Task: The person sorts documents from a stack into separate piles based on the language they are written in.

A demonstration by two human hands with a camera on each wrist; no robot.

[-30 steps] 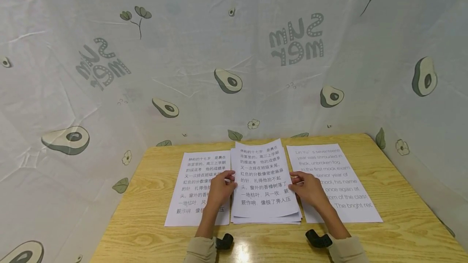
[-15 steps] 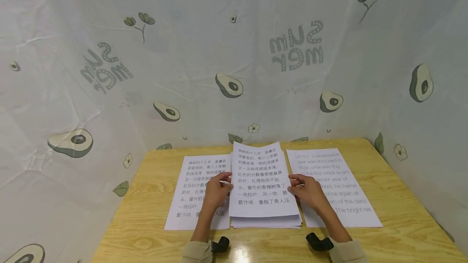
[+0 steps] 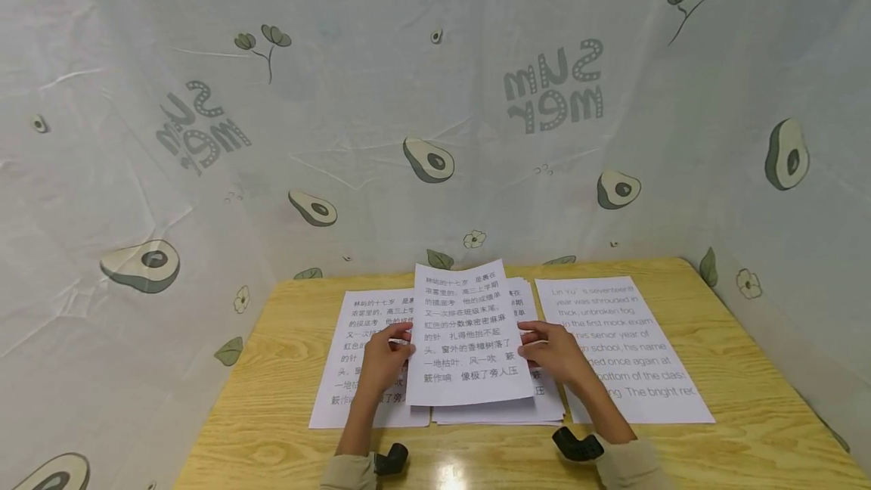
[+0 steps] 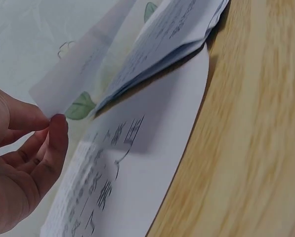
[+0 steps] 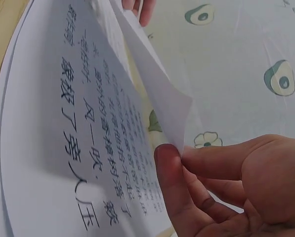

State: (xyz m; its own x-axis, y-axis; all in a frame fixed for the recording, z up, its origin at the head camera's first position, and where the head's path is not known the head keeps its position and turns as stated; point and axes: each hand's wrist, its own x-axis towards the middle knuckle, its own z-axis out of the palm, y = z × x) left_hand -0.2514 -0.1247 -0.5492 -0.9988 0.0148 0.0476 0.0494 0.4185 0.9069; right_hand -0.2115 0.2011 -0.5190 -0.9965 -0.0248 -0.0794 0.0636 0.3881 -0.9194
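Between both hands a printed sheet of paper [image 3: 469, 339] is held up by its side edges, bowed a little, above the table. My left hand [image 3: 385, 358] pinches its left edge between thumb and fingers, and my right hand [image 3: 554, 352] pinches the right edge. Under and to the right lies a stack of printed sheets [image 3: 544, 407] with the same kind of characters, partly covered. In the left wrist view the left hand [image 4: 28, 163] grips the lifted sheet [image 4: 83, 64] clear of the pages below. The right wrist view shows the right hand [image 5: 221, 187] pinching its corner.
A Chinese-printed sheet [image 3: 327, 407] lies at the left, partly under the lifted one. At the right lies an English-printed sheet [image 3: 653, 369]. The wooden table [image 3: 258, 445] ends at a patterned curtain [image 3: 367, 172] behind and on both sides.
The hands have carried the pinched sheet up and to the left, off the middle stack and partly over the left sheet. More of the stack's printed top page now shows.
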